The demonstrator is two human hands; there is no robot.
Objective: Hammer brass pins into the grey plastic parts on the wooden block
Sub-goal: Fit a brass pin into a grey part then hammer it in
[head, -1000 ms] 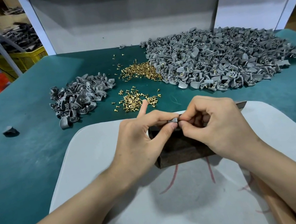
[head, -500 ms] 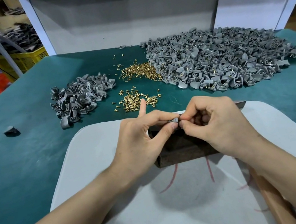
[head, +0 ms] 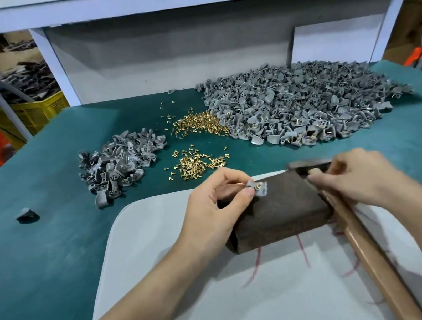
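A dark wooden block (head: 281,209) lies on a pale grey board (head: 279,287). My left hand (head: 211,206) pinches a small grey plastic part (head: 258,188) against the block's top left corner; a brass pin sits in the part. My right hand (head: 356,178) rests on the hammer (head: 366,240), fingers curling round the wooden handle just below its dark head at the block's right edge. Loose brass pins (head: 196,162) lie in two heaps beyond the block.
A large heap of grey parts (head: 306,103) fills the right rear of the green table (head: 37,242); a smaller heap (head: 119,163) lies left, and one stray part (head: 26,214) further left. A white shelf frame backs the table. A yellow crate (head: 28,112) stands beyond the left edge.
My right hand has left the grey part and moved right onto the hammer. My left hand alone now holds the part on the block. The camera view has tilted upward.
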